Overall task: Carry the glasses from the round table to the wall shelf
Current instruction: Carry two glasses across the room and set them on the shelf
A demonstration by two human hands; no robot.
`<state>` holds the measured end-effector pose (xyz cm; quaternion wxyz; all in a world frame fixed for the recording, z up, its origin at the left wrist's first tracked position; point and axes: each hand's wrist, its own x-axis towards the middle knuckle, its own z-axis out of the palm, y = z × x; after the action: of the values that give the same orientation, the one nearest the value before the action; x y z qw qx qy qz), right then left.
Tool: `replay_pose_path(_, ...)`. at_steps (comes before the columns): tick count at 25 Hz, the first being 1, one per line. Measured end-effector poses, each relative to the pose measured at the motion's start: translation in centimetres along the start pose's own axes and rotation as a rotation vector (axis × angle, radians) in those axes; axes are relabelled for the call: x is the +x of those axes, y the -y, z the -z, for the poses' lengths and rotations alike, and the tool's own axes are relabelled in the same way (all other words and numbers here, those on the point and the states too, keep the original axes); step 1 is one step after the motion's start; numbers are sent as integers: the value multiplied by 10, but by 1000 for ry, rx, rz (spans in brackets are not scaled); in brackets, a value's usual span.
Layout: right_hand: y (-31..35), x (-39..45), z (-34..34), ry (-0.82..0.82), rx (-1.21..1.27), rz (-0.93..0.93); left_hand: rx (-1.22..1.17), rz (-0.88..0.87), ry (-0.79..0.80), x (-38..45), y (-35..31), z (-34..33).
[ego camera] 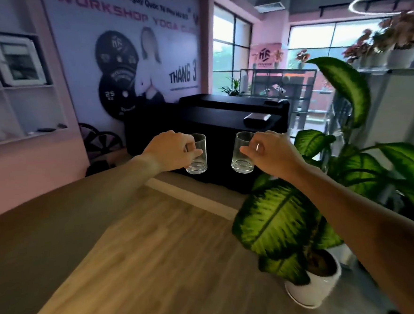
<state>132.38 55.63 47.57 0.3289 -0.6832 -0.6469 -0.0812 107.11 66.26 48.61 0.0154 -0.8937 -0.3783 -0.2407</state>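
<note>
I hold two clear empty drinking glasses in the air in front of me. My left hand (173, 150) is shut on the left glass (198, 157), gripping its side with fingers and thumb. My right hand (269, 150) is shut on the right glass (242, 154) in the same way. Both glasses are upright, a short gap apart. The brown curved edge of the round table (47, 229) lies below my left arm. The white wall shelf (18, 106) is at the far left, with a framed picture and a few small dark items on its boards.
A large leafy plant in a white pot (313, 289) stands on the wooden floor close under my right arm. A black counter (223, 121) is straight ahead. Behind it hangs a poster wall (131, 64), with windows and a wire rack to the right.
</note>
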Motion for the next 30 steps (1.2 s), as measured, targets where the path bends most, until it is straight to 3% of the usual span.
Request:
replay_pose_path(5, -23, 95, -55, -19, 14, -24, 14, 11, 10, 96, 77, -26)
replay_pose_path(14, -141, 257, -116, -30, -59, -107, 18, -51, 31, 294, 121, -105)
replay_pose_path(22, -236, 411, -157, -23, -76, -103, 0, 21, 45, 457, 165, -162)
replay_pose_path(30, -317, 573, -255, -19, -85, -100, -37, 23, 62, 621, 254, -247)
